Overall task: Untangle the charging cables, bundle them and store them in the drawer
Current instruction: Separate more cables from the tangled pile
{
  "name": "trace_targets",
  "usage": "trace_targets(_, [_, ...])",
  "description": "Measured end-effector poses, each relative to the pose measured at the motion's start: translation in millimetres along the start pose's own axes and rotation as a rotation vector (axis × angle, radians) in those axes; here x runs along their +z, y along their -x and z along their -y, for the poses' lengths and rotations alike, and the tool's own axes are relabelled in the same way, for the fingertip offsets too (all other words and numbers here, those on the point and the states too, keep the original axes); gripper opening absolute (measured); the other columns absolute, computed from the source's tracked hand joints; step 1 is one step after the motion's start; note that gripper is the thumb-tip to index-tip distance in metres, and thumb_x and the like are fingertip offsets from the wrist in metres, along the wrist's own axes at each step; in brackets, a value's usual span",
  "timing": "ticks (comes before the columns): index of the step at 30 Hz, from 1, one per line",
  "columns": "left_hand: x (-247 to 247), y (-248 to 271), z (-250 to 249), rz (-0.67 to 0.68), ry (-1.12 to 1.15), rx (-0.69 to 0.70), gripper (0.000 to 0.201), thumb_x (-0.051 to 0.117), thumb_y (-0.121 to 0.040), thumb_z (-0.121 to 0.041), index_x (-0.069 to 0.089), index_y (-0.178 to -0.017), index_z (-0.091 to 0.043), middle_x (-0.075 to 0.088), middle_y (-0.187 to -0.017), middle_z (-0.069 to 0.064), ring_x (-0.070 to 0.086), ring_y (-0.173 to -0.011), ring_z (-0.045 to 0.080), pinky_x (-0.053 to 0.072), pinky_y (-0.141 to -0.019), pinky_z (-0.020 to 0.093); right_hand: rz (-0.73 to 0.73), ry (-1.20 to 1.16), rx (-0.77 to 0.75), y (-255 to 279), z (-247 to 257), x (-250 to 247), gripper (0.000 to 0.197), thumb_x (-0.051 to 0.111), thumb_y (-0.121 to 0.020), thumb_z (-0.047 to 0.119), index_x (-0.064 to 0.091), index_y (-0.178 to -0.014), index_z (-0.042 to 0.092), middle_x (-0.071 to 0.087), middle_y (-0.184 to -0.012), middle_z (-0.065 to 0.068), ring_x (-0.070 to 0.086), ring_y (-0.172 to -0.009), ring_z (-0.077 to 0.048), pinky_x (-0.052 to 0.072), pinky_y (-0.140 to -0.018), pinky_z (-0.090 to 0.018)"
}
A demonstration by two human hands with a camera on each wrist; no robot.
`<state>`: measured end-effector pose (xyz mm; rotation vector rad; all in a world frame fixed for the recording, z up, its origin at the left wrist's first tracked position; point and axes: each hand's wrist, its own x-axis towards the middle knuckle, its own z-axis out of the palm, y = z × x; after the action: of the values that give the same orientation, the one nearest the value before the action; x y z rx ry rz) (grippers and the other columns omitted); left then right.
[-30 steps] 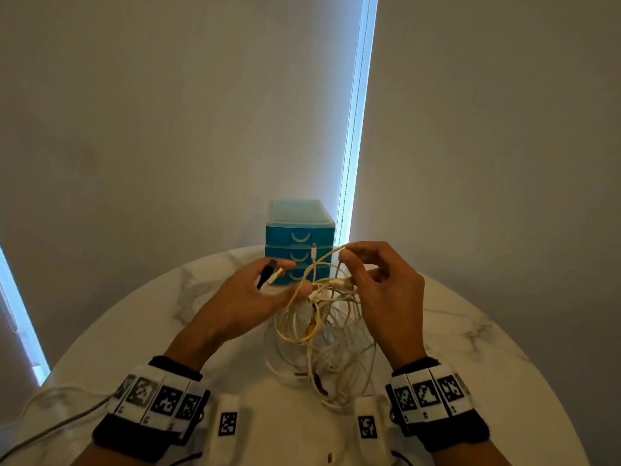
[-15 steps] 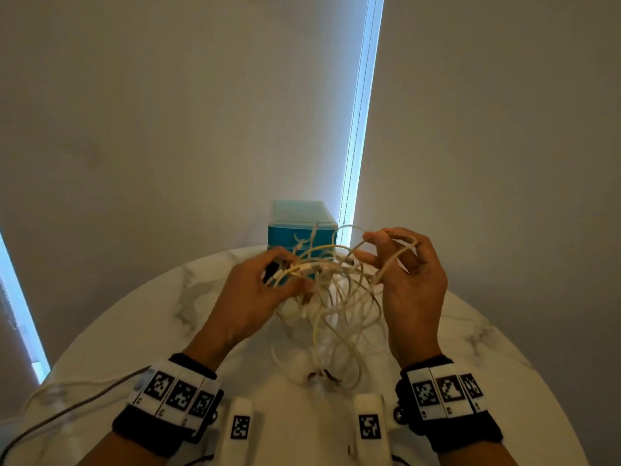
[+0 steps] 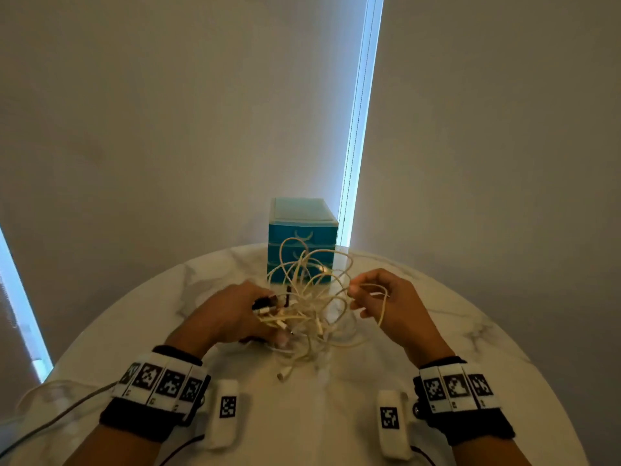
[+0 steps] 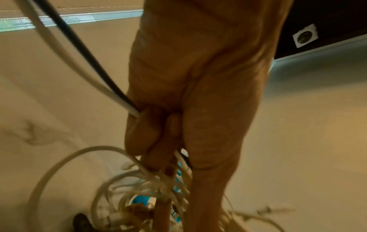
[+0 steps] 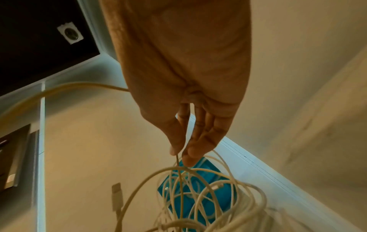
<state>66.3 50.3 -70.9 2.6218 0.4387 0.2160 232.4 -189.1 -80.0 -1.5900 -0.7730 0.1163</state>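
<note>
tangling cables [image 3: 309, 297] between both hands' fingers [image 5: 188, 155]

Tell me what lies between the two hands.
In the head view, the tangle of pale cables fills the gap between the left hand and right hand. Both hands hold strands of it. Behind stands the blue drawer unit.

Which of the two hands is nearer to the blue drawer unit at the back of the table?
Right. The right hand is just right of the blue drawer unit, slightly nearer the person. The left hand is lower-left, farther away.
</note>
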Motion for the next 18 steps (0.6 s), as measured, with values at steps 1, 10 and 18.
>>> trace_targets(1, [0.0, 1.2, -1.4, 0.095, -0.031, 0.006, 0.044, 0.095, -0.065, -0.063, 0.074, -0.093, -0.037, 0.074, -0.094, -0.015, 0.066, -0.084, 0.006, 0.049, -0.073, 0.028, -0.003, 0.016, 0.016, -0.3, -2.8, -1.7, 0.003, 0.077, -0.098, 0.009, 0.075, -0.1, 0.008, 0.082, -0.089, -0.009, 0.08, -0.083, -0.029, 0.06, -0.068, -0.03])
trace_targets(10, [-23.6, 15.4, -16.9, -0.445, 0.308, 0.081, 0.052, 0.066, -0.085, -0.079, 0.083, -0.093, -0.03, 0.079, -0.088, -0.013, 0.07, -0.083, 0.002, 0.049, -0.074, 0.023, -0.217, -0.237, -0.211, 2.8, 24.2, 0.8, 0.014, 0.064, -0.107, 0.011, 0.063, -0.117, 0.0, 0.082, -0.102, -0.011, 0.08, -0.1, -0.021, 0.064, -0.081, -0.029])
trace_targets(18, [-2.4, 10.7, -38.8, -0.346, 0.48, 0.209, 0.034, 0.081, -0.087, -0.054, 0.077, -0.119, -0.043, 0.08, -0.098, -0.019, 0.071, -0.102, -0.004, 0.049, -0.09, 0.022, 0.051, -0.249, -0.377, 17.6, 45.4, 30.0, 0.018, 0.06, -0.107, 0.011, 0.061, -0.122, 0.001, 0.081, -0.117, -0.008, 0.078, -0.113, -0.024, 0.064, -0.087, -0.036])
